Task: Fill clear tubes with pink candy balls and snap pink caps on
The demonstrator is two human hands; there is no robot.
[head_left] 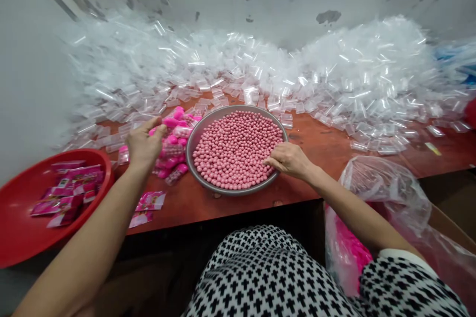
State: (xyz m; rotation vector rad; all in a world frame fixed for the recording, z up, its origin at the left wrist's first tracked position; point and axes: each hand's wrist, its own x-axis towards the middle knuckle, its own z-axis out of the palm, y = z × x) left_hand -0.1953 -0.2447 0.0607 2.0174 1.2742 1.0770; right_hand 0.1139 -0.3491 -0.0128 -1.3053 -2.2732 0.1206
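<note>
A grey round bowl full of small pink beads stands on the reddish-brown table. My right hand is closed at the bowl's right rim, its fingertips over the beads; whatever they hold is hidden. To the left of the bowl, my left hand has thumb and forefinger drawn together beside a heap of bright pink pieces and small clear tubes, some with beads inside. I cannot make out what is between those fingers. Several printed pink packets lie below the heap near the table edge.
A red basin with pink packets sits at the left. Large piles of clear plastic tubes cover the table's back along the wall. At the lower right is a clear plastic bag with bright pink contents.
</note>
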